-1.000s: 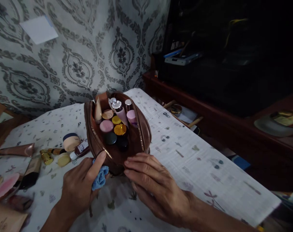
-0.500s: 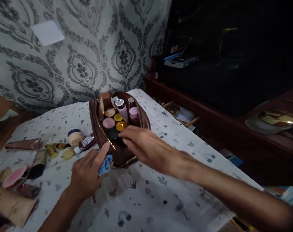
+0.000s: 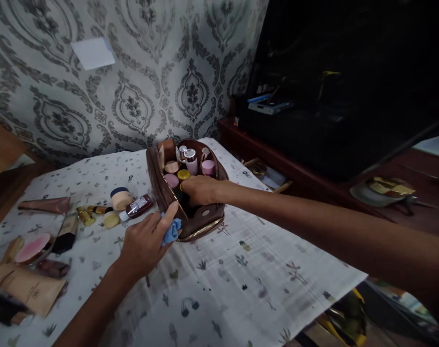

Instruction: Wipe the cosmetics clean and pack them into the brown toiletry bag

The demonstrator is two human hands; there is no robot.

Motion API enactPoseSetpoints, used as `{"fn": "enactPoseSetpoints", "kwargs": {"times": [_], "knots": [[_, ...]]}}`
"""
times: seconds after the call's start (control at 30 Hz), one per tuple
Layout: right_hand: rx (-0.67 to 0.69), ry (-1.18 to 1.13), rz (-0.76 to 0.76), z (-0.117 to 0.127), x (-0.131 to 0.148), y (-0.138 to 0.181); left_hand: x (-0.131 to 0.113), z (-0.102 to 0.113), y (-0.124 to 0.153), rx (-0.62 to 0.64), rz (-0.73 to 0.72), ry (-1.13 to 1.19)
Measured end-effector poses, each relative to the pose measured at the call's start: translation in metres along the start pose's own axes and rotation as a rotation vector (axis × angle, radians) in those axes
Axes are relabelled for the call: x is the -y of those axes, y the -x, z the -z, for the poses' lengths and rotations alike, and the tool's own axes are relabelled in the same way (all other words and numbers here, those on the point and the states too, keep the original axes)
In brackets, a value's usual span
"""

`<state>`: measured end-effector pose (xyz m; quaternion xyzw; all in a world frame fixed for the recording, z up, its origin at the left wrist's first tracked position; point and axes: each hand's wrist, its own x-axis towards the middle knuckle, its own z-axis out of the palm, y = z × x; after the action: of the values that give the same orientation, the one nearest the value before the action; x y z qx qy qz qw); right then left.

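A brown makeup bag lies unzipped on the cloth-covered table, packed with jars and bottles. Inside are a pink-lidded jar, a yellow-lidded jar and a silver-capped bottle. My right hand reaches down into the bag's front part; its fingertips are hidden there, so what they touch does not show. Closed around a crumpled blue cloth, my left hand rests against the bag's near left side, one finger stretched to the zipper edge.
Left of the bag lie a dark red bottle, a cream jar with a blue lid, a foundation bottle, a pink compact and a beige tube. A dark red cabinet with a black screen borders the table's right.
My right hand has gone deeper into the front of the bag, its fingers now out of sight. My left hand keeps the blue cloth at the bag's side. The view has shifted slightly.
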<state>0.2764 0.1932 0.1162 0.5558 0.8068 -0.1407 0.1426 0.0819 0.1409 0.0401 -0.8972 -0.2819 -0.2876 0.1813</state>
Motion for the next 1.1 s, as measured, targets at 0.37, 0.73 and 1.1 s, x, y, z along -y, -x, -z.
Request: {"fn": "enactPoseSetpoints", "kwargs": {"times": [0.37, 0.73, 1.1], "knots": [[-0.056, -0.045, 0.006, -0.021, 0.001, 0.001, 0.0, -0.001, 0.001, -0.008, -0.013, 0.004], [-0.11, -0.163, 0.025, -0.026, -0.005, 0.0, 0.0, -0.001, -0.001, -0.004, -0.021, -0.004], [-0.027, -0.14, 0.03, -0.031, -0.015, -0.006, 0.0, 0.0, -0.001, -0.007, -0.028, -0.02]]}}
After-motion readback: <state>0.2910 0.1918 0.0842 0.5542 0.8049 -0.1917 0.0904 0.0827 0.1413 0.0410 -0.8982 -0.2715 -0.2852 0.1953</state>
